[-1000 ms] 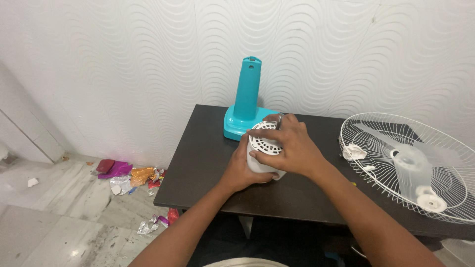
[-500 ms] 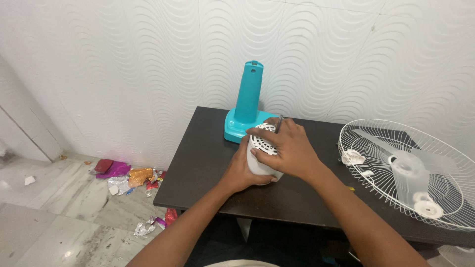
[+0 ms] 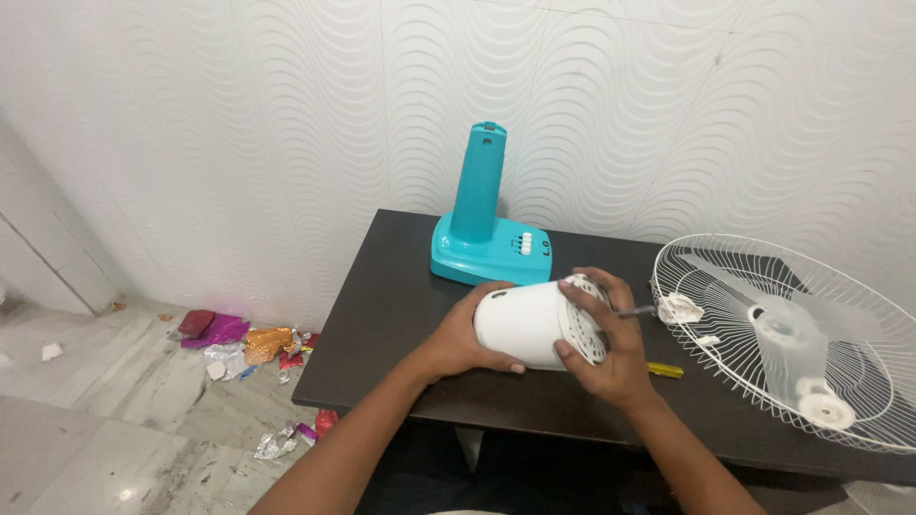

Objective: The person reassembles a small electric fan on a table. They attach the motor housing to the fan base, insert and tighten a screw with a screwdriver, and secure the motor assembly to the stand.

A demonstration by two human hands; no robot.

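A white fan motor housing (image 3: 525,322) lies on its side over the dark table (image 3: 401,286), its vented end facing right. My left hand (image 3: 461,336) grips its smooth left side. My right hand (image 3: 611,343) is clasped over the vented end, and a thin metal tool (image 3: 637,311) sticks out past its fingers to the right. Behind them stands a turquoise fan base (image 3: 482,224) with an upright neck and white buttons.
A white wire fan guard (image 3: 859,324) with a clear blade (image 3: 792,329) in it lies at the table's right. A small yellow piece (image 3: 665,369) lies by my right wrist. Crumpled foil wrappers (image 3: 253,345) litter the marble floor at left. A wavy white wall stands close behind.
The housing was turned from upright, vents up, onto its side with the vents facing right. Both hands shifted right and toward me, uncovering the base's buttons.
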